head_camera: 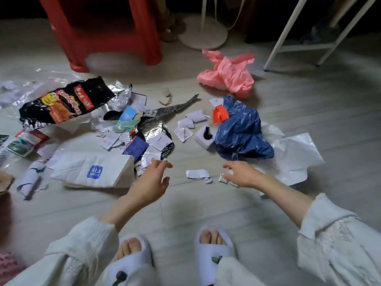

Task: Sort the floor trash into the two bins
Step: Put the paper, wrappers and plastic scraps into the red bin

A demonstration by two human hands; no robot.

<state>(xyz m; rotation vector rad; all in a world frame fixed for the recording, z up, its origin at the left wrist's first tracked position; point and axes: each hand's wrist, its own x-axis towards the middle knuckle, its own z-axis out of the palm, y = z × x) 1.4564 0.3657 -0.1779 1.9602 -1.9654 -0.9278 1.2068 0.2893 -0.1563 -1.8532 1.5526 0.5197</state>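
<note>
Both hands reaching over littered floor; no bins in view.
Left hand (151, 180) spreading, holding nothing; right hand (241, 174) hovering fingers-loose over small torn white paper scrap (196, 174), likely next pick.

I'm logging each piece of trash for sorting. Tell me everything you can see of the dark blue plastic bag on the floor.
The dark blue plastic bag is thin, glossy film with pale flecks or highlights, crumpled into a loose heap right of centre. It lies partly on a white plastic sheet. A small orange item sits at its upper left edge and a white box touches its left side. Neither hand touches it; the right hand hovers just below.
</note>
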